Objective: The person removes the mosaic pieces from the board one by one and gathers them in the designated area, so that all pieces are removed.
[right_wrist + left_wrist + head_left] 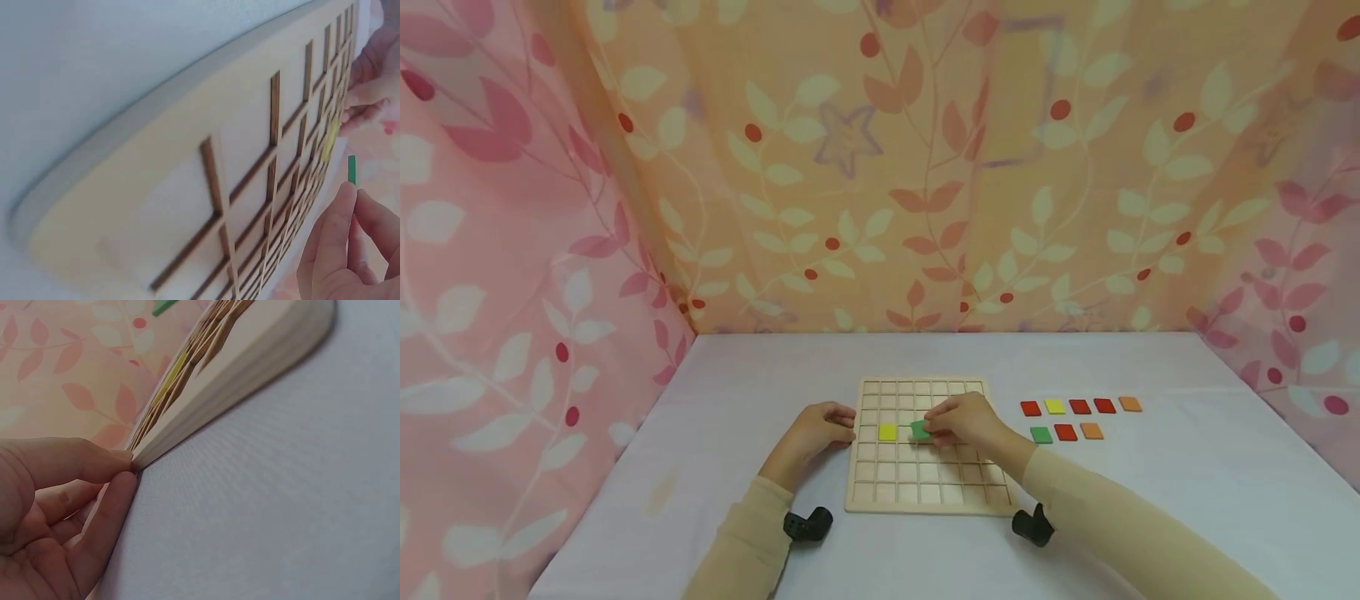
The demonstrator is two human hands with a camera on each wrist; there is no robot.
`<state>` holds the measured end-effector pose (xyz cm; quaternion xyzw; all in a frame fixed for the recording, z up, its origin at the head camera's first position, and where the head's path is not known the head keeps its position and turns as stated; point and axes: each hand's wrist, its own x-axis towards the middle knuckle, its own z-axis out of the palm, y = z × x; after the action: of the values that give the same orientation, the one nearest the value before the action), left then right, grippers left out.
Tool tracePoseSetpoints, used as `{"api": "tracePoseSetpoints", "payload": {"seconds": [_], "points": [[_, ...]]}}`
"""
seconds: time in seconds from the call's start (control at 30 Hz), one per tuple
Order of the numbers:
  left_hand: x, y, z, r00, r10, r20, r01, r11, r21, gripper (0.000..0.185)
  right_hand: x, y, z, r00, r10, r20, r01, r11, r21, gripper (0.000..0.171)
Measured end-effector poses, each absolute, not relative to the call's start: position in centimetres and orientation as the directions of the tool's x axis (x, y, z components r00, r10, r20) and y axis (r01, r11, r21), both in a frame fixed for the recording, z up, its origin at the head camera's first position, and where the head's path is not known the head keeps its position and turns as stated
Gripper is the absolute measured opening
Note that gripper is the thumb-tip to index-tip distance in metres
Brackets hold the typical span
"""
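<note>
A square wooden grid board (928, 507) lies flat on the table. My left hand (814, 435) is at its left edge; in the left wrist view the thumb and a finger (81, 462) meet at the rim and pinch it. A yellow square tile (887, 432) sits in a cell left of the board's middle. My right hand (972, 427) pinches a green square tile (920, 430) between thumb and finger, over the middle of the board. In the right wrist view the green tile (351, 170) appears edge-on, held apart from the grid.
Right of the board, two rows of loose square tiles lie on the white cloth: several red tiles (1065, 432), a yellow one (1055, 407), a green one (1041, 435) and two orange ones (1092, 431). A floral curtain (880, 208) hangs behind the table and along its sides.
</note>
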<state>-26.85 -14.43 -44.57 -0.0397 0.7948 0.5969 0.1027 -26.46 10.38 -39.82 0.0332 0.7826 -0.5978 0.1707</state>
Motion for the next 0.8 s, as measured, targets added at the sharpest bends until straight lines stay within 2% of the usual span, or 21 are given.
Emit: {"api": "tracePoseSetpoints", "payload": {"seconds": [0.67,0.8], "points": [[-26.6,-14.3,-44.4,-0.974,0.071,-0.216,-0.185,0.305,0.934,0.034,-25.5,17.9,-38.6,-0.933,-0.144,-0.329,0.261,0.357,-0.897,0.031],[-26.7,-14.4,-44.5,-0.976,0.059,-0.212,-0.184,0.308,0.934,0.033,-25.5,18.8,-38.5,-0.932,-0.153,-0.328,0.263,0.337,-0.904,0.033]]}}
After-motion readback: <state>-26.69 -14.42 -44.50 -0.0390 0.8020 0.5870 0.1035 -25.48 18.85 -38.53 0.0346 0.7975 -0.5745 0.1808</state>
